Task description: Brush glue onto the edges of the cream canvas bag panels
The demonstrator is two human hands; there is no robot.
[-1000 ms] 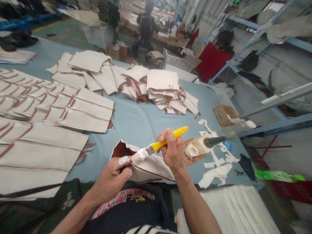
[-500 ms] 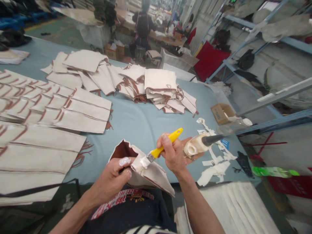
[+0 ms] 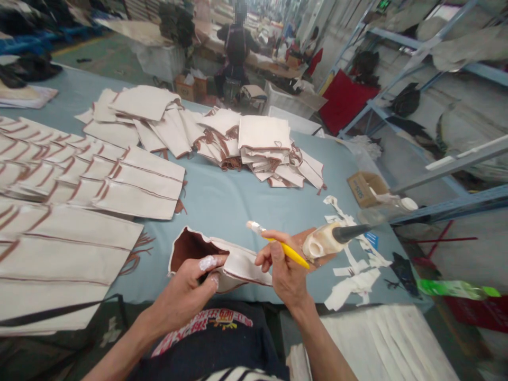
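My left hand [image 3: 198, 280], white residue on its thumb, grips the edge of a cream pouch [image 3: 248, 261] with a brown lining. The pouch's mouth gapes open toward the left. In my right hand [image 3: 283, 267] is a yellow-handled brush [image 3: 292, 254], its white-coated bristles pointing up and left, clear of the pouch. My right fingertips are close to the pouch's right part; whether they touch it I cannot tell. Just right of that hand lies a cream-coloured glue bottle [image 3: 323, 241] with a dark tapered end, resting on a brown piece.
Overlapping cream pieces with brown edging [image 3: 138, 177] cover the table's left side. More cream pouches [image 3: 264, 132] are heaped at the back. White scraps [image 3: 355, 286], a small cardboard box [image 3: 367, 189] and a clear bottle [image 3: 387, 209] are at the right. A shelf rack [image 3: 397, 114] stands beyond.
The brush has come off the pouch and turned over in my right hand, bristles now up and left. The pouch has been tilted and lies flatter, still in my left hand.
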